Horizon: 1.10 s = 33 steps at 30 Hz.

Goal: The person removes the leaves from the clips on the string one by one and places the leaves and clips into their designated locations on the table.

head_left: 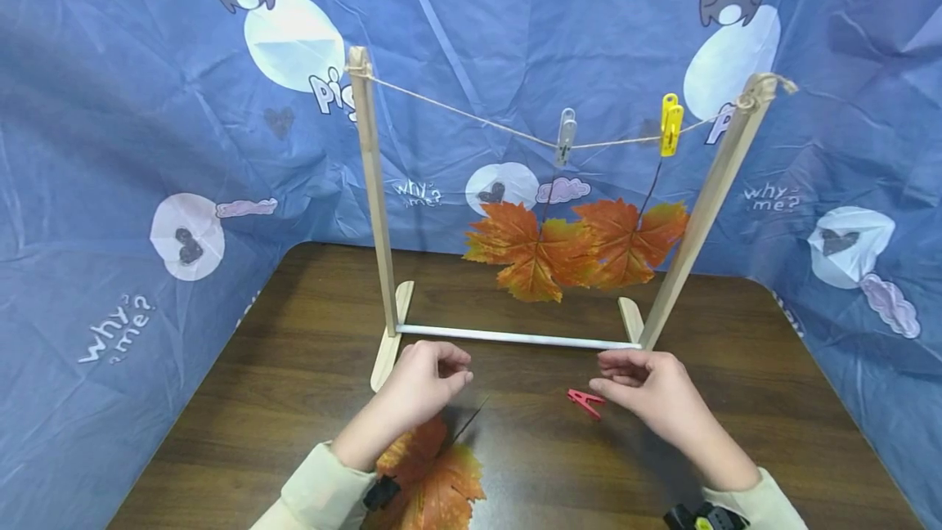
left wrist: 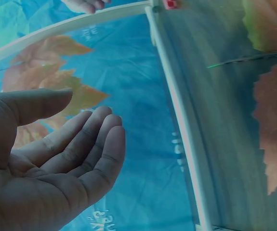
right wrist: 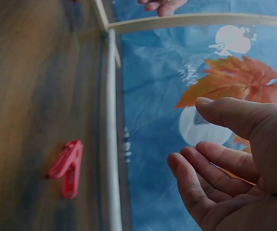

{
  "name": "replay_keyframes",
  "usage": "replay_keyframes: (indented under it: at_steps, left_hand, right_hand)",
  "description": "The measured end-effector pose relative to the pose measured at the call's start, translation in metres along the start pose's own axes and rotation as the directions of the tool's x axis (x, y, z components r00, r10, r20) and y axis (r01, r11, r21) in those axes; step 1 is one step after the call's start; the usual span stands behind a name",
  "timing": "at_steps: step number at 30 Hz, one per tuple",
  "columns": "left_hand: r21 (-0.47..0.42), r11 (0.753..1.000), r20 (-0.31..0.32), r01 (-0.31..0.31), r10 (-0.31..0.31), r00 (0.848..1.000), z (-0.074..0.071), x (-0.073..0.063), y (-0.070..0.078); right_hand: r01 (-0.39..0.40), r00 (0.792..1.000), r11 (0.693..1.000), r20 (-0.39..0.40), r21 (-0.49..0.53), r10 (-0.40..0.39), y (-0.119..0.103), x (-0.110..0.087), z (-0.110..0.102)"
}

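Observation:
My left hand (head_left: 429, 375) hovers over the table with loosely bent fingers and nothing in them. Below it an orange maple leaf (head_left: 441, 485) lies on the tabletop, its dark stem pointing away from me; the forearm covers part of it. On the right, my right hand (head_left: 640, 383) is held above the table, also holding nothing, its thumb apart from the fingers in the right wrist view. A red clothespin (head_left: 585, 402) lies just left of its fingertips. Two more leaves hang from a string: one leaf (head_left: 540, 252) by a grey clothespin (head_left: 565, 137), another (head_left: 636, 244) by a yellow clothespin (head_left: 670, 125).
The string (head_left: 464, 113) sags between a left wooden post (head_left: 375, 195) and a right wooden post (head_left: 710, 211). A white rod (head_left: 515, 339) joins the posts low down, just beyond my hands. Blue printed cloth (head_left: 456, 23) surrounds the brown table (head_left: 294, 399).

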State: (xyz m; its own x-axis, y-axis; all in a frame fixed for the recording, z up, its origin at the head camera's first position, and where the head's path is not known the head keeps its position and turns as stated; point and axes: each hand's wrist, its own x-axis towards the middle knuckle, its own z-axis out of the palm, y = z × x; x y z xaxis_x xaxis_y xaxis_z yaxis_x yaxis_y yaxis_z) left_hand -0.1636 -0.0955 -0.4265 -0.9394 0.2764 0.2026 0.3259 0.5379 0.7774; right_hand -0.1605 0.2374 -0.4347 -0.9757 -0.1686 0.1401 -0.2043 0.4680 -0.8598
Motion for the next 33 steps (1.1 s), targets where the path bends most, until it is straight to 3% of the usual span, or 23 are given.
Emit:
replay_keyframes:
  at_steps: [11, 23, 33]
  left_hand:
    - [-0.165, 0.986, -0.03, 0.013, -0.018, 0.999, -0.012, 0.002, 0.014]
    - [-0.301, 0.95, -0.045, -0.081, 0.071, 0.996, -0.024, 0.007, 0.021]
    - [-0.382, 0.92, -0.047, -0.094, 0.082, 0.996, -0.031, 0.012, 0.029]
  right_hand:
    - [0.036, 0.999, 0.999, -0.027, 0.012, -0.036, -0.025, -0.001, -0.011]
    - [0.095, 0.995, 0.994, -0.044, 0.053, -0.093, -0.044, 0.001, -0.018]
    - [0.133, 0.991, 0.988, -0.035, 0.074, -0.131, -0.057, 0.004, -0.023]
